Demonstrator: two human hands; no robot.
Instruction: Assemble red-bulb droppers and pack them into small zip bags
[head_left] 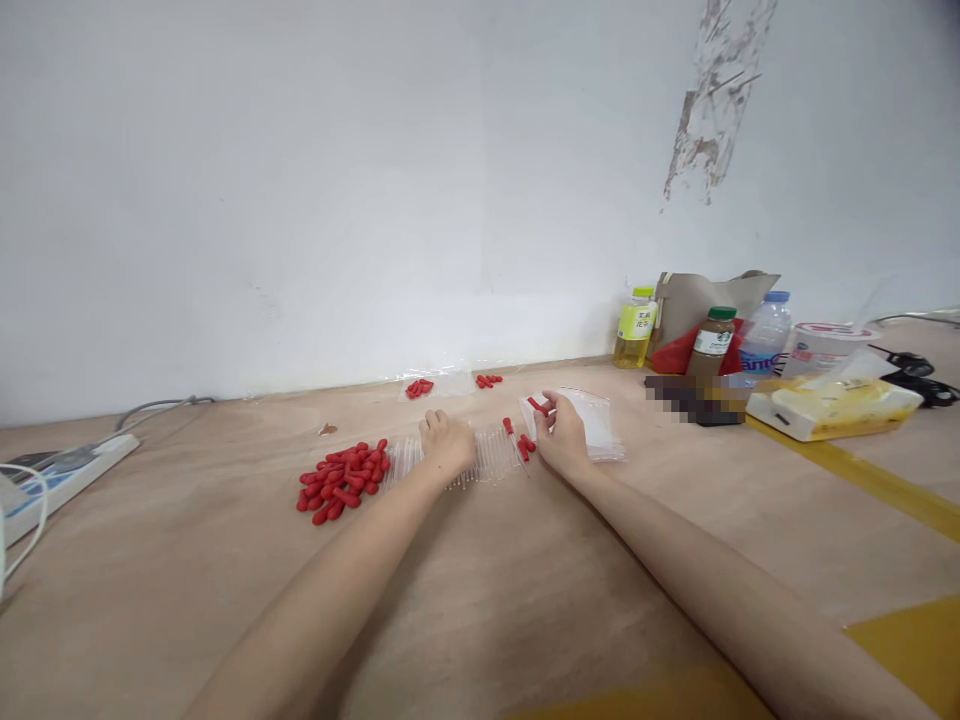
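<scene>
My left hand is curled over a row of clear, thin dropper tubes; its fingertips are hidden, so what they pinch does not show. Between the fingers of my right hand is a red rubber dropper bulb, held above clear plastic bags. One dropper with a red bulb on its tube lies between my hands, with loose red bulbs beside it. A heap of red bulbs lies to the left of the tubes.
Bagged red bulbs and a few more red bulbs lie near the wall. On the right stand a yellow-capped bottle, a green-capped bottle, a blue-capped bottle and a tissue pack. A power strip lies far left.
</scene>
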